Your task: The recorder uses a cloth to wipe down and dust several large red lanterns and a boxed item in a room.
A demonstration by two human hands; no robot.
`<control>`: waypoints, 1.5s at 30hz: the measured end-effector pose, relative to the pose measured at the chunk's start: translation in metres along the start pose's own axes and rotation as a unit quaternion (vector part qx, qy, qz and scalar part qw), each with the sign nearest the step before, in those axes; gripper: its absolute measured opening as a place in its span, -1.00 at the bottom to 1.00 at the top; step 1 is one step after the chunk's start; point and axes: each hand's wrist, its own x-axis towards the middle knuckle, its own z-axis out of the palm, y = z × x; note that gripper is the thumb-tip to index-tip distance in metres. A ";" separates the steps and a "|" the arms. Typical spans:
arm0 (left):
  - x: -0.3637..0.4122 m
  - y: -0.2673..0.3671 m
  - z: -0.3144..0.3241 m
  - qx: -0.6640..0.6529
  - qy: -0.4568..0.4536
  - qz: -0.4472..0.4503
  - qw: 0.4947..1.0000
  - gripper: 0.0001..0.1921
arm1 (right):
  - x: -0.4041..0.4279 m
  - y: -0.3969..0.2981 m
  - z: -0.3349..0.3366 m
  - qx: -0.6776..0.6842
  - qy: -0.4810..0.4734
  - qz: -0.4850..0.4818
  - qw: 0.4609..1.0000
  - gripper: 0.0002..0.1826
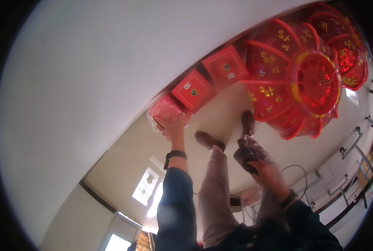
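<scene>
Three red boxes stand in a row against the white wall. My left hand (171,128) grasps the near side of the leftmost one, a plastic-wrapped red box (167,108), with thumb and fingers spread across it. Beside it sits a second red box (195,91) with a round emblem, and farther right a third red box (225,66) with a similar emblem. In my right hand (265,174) is a dark handheld tool (245,155), held low in front of my leg and apart from the boxes. Its exact kind is unclear.
A large red lantern (269,78) with gold decorations stands right of the boxes, with another red lantern (346,47) behind. A thin cable (305,175) loops near my right arm. Metal frames on casters (359,144) stand at the right. A door (119,233) shows lower left.
</scene>
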 end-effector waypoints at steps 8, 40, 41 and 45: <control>0.022 -0.028 -0.011 -0.046 -0.011 0.000 0.999 0.23 | -0.002 0.003 0.011 -0.001 0.001 -0.014 1.000 -0.50; -0.247 -0.127 -0.228 -0.423 -0.194 -0.013 0.885 0.03 | -0.024 -0.154 0.038 -0.010 0.135 -0.289 0.948 -0.40; -0.253 -0.132 -0.240 -0.413 -0.183 -0.002 0.892 0.04 | -0.021 -0.138 0.039 -0.021 0.194 -0.250 0.948 -0.42; -0.274 -0.126 -0.280 -0.409 -0.176 -0.005 0.895 0.10 | -0.009 -0.060 0.011 -0.144 0.088 0.002 0.986 -0.55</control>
